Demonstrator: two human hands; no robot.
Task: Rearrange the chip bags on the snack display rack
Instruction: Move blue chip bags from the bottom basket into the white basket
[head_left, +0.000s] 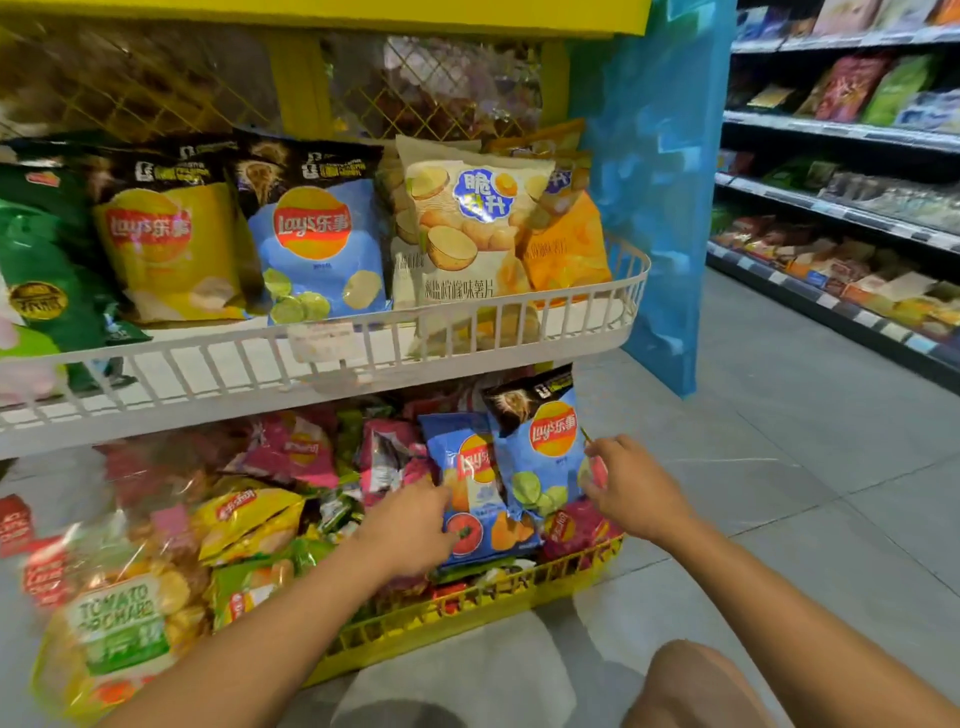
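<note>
The rack has a white wire upper shelf (363, 358) and a yellow lower basket (467, 608). In the basket, my left hand (410, 530) grips the left edge of a blue tomato Lay's bag (475, 499). My right hand (631, 488) pinches the right edge of a light-blue lime Lay's bag (540, 457) that stands upright beside it. On the upper shelf stand a yellow Lay's bag (166, 249), another light-blue lime Lay's bag (317, 249), a cream potato-chip bag (467, 228), an orange bag (566, 249) and green bags (47, 260).
The lower basket is heaped with pink, yellow and green bags (291, 452). A clear Tomato Orchard multipack (119, 618) lies at the left. A blue panel (654, 171) flanks the rack. Store shelves (841, 218) line the aisle on the right. My knee (691, 686) is below.
</note>
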